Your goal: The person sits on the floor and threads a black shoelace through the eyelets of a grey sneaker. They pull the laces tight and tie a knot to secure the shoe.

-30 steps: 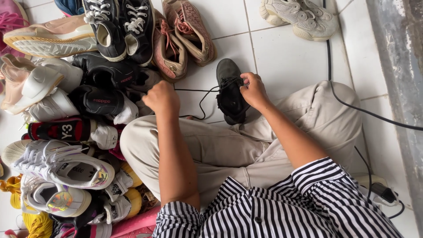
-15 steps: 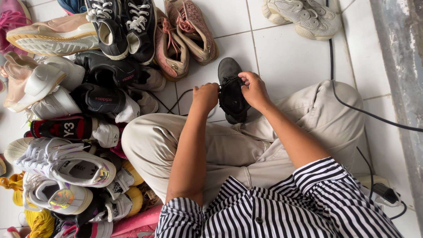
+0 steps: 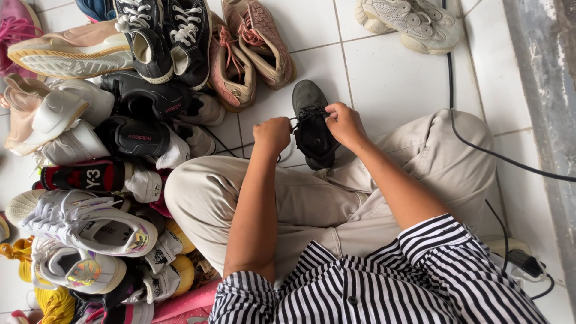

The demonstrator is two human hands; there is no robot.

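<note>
A dark grey sneaker (image 3: pixel 312 123) lies on the white tiled floor in front of my crossed legs in beige trousers. My right hand (image 3: pixel 343 124) rests on the shoe's upper and pinches its black lace (image 3: pixel 264 143). My left hand (image 3: pixel 272 135) is closed around the other stretch of that lace, just left of the shoe. The lace trails left across the tiles toward the pile of shoes.
A heap of sneakers (image 3: pixel 102 156) fills the left side. Black high-tops (image 3: pixel 165 36) and pink-brown shoes (image 3: pixel 249 48) lie beyond the grey shoe; a cream sneaker (image 3: pixel 411 21) is at the top right. A black cable (image 3: pixel 480 147) and plug (image 3: pixel 525 264) run along the right.
My left hand has moved right, from out near the shoe pile to close beside the grey sneaker, drawing the lace in. My right hand stays on the shoe.
</note>
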